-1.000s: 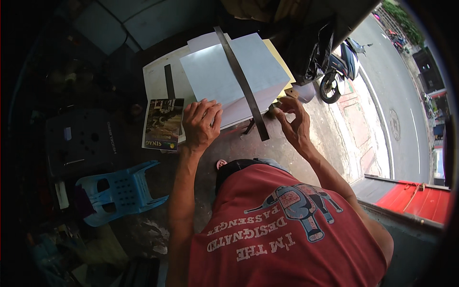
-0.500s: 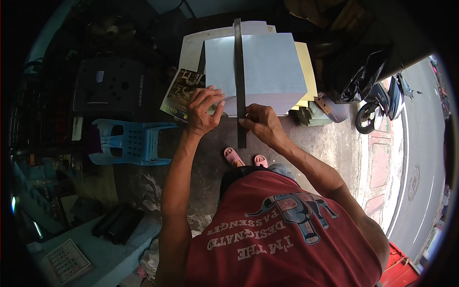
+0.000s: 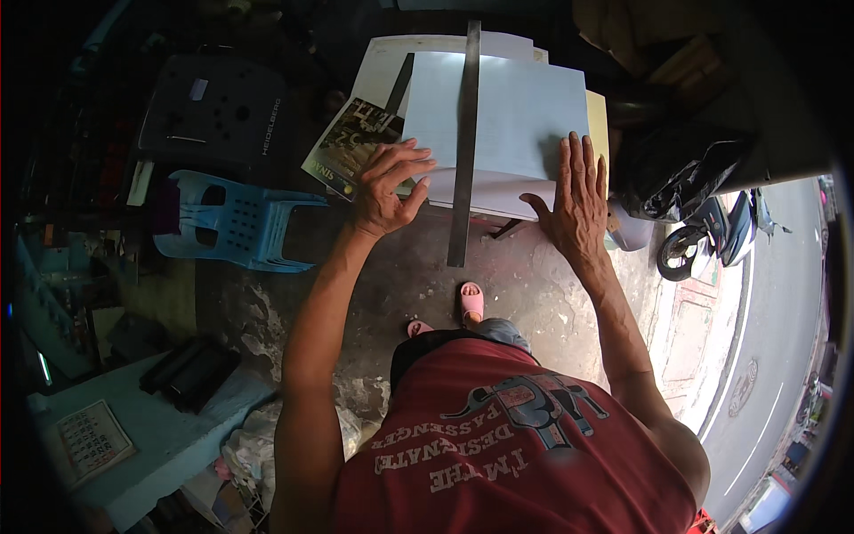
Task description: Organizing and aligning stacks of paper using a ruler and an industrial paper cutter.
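Fisheye head camera, left of a pair, looks steeply down over the red shirt [image 3: 587, 481] toward the nearby paper stack [image 3: 525, 107].

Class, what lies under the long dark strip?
Under the long dark strip lies a pale paper stack; its near end overhangs the floor. The paper directly beneath it is covered, so unseen.

We see daylight flooding in from the street [image 3: 778, 294] at right, nearly bleaching the pavement [image 3: 689, 343], while the left side sinks into gloom. The right hand [image 3: 576, 200] casts a soft shadow on the pale blue paper [image 3: 525, 107]. Black vignetting rings our fisheye view, whose rim bends the street's lines.
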{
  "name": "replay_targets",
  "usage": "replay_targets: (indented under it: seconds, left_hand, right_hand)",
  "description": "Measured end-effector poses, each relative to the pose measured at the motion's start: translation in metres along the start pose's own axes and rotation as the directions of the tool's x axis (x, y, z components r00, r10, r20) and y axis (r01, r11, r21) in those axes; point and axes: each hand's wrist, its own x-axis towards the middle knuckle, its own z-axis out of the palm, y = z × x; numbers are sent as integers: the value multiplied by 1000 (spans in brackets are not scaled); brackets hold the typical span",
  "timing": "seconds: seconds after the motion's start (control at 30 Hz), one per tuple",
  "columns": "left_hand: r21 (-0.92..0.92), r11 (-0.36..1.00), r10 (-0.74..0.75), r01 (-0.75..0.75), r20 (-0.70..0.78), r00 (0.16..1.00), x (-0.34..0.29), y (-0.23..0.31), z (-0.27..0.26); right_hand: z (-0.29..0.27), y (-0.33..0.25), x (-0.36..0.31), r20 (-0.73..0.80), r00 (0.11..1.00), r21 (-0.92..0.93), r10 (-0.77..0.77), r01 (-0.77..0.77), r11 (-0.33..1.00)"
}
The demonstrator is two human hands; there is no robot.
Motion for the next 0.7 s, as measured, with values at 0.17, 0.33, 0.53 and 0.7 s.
replay_targets:
  seconds: [0.17,0.33,0.53,0.7]
  left_hand:
    - [-73,997,-35,31,-63,997,-8,-12,7]
    - [-178,983,-62,50,-61,996,-19,-18,-4]
    - [-223,942,-275,251,-86,958,-104,-7,-37]
    - [47,877,-476,477,-38,879,-319,47,-88]
  right_hand:
    - [4,1,2,3,1000,39,11,-11,999]
    - [2,-12,7,-75,997,30,-35,37,999]
    - [14,-6,0,-170,949,-43,-265,261,964]
    - [-27,11,-13,-301,855,-355,-422,311,882]
